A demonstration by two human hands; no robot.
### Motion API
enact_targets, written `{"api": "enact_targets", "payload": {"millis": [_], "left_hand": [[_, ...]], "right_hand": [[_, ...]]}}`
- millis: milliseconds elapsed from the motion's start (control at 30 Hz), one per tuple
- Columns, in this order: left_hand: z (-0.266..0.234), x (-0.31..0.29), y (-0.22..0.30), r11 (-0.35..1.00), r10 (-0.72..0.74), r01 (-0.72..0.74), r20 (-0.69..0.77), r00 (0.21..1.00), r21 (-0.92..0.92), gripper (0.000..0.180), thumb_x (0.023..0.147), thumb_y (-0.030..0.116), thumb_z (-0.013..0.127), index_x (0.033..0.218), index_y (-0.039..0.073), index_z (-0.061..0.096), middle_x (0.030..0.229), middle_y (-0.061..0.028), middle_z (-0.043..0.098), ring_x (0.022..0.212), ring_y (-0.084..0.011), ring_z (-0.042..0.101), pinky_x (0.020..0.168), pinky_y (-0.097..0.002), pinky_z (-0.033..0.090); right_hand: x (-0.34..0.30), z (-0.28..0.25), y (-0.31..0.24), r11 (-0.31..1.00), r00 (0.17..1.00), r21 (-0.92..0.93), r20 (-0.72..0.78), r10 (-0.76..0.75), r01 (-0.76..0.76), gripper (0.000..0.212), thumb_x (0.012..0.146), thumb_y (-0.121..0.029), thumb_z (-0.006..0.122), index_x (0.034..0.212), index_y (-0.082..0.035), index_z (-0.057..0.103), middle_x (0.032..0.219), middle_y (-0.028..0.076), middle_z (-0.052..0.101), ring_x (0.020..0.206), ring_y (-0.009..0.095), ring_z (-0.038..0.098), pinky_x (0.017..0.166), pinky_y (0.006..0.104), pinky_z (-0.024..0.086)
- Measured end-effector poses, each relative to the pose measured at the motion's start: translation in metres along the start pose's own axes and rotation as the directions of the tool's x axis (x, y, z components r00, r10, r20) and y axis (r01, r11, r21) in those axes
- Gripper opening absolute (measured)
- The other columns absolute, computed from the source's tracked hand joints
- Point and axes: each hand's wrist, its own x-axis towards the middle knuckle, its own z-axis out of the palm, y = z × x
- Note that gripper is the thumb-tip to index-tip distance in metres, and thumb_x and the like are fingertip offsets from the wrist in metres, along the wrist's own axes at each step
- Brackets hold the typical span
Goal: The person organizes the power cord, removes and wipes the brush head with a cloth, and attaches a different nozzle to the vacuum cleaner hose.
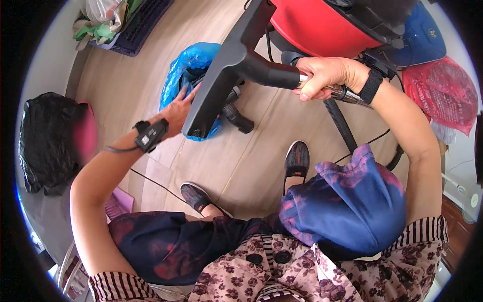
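My right hand (327,78) is wrapped round the shiny metal tube (347,93) of a vacuum cleaner. At the tube's end, a wide black floor nozzle (221,70) is raised slantwise off the floor. My left hand (182,110) reaches behind that nozzle to a blue plastic bag (173,75), its fingers stretched out at the bag's mouth. Part of those fingertips is hidden by the nozzle. Dark items sit inside the bag, too covered to name. A small black elbow-shaped attachment (236,118) shows beside the bag, under the nozzle.
The red vacuum canister (312,30) stands ahead on the right, with a black hose (339,123) running down from it. A red plastic bag (443,93) and a blue item (420,40) lie right. Left are a black bag (48,141) and a dark crate (133,35). A thin cable crosses the floor.
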Motion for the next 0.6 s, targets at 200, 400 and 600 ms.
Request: {"api": "enact_targets", "payload": {"millis": [200,400,600], "left_hand": [[-0.039,0.029,0.011,0.286,-0.078,0.137,-0.119,0.99,0.949,0.059,0.071,0.015,0.064,0.128,0.018,0.048,0.147,-0.0082,0.015,0.134,-0.0391,0.014,0.098,-0.0549,0.035],[-0.123,0.018,0.11,0.847,-0.137,0.357,-0.489,0.862,0.393,0.027,0.07,-0.004,0.046,0.09,0.001,0.063,0.084,-0.0158,0.064,0.085,-0.0237,0.061,0.076,-0.0331,0.048],[-0.014,0.076,0.205,0.209,0.276,0.148,-0.203,0.939,0.967,0.05,0.072,0.012,0.064,0.116,0.0,0.045,0.116,-0.0177,0.049,0.116,-0.0298,0.044,0.098,-0.0389,0.035]], "right_hand": [[-0.001,-0.003,0.011,0.999,0.999,-0.041,-0.008,-0.033,0.033,0.024,0.07,-0.018,0.069,0.074,-0.002,0.052,0.05,0.0,0.046,0.037,0.005,0.04,0.036,0.02,0.031],[0.001,-0.012,0.008,0.999,1.0,-0.042,-0.004,0.025,-0.025,0.023,0.069,-0.016,0.068,0.068,-0.002,0.049,0.048,-0.001,0.044,0.038,0.005,0.04,0.036,0.0201,0.03],[-0.003,-0.011,0.002,0.996,0.996,-0.047,-0.051,0.073,-0.075,0.022,0.069,-0.015,0.066,0.063,-0.004,0.048,0.047,-0.001,0.042,0.038,0.006,0.038,0.037,0.0212,0.029]]}}
